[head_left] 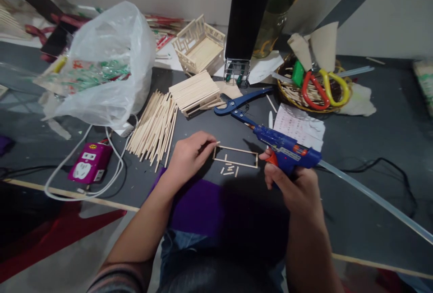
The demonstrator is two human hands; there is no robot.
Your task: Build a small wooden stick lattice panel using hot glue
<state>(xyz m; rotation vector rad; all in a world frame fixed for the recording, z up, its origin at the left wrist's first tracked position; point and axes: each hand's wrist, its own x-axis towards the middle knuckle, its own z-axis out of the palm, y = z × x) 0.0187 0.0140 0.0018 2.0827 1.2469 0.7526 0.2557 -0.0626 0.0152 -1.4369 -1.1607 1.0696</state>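
My right hand (294, 182) is wrapped round the handle of a blue hot glue gun (280, 144), a finger by its orange trigger. A long clear glue stick (375, 198) juts from its back, and the nozzle points up and left. My left hand (192, 155) is closed in a pinch on a tiny piece of wooden stick (217, 143) at the upper left corner of a thin rectangular wooden frame (237, 149). Several short cut stick pieces (230, 169) lie within and just below the frame, on the dark grey table (203, 126).
Left of centre are a pile of wooden sticks (154, 126), a slatted wooden piece (194, 90), a plastic bag (135, 58) and a purple power outlet (90, 162). Behind stands a small wooden model (203, 52). Blue cutting pliers (241, 101) and a basket with scissors (282, 88) are farther right.
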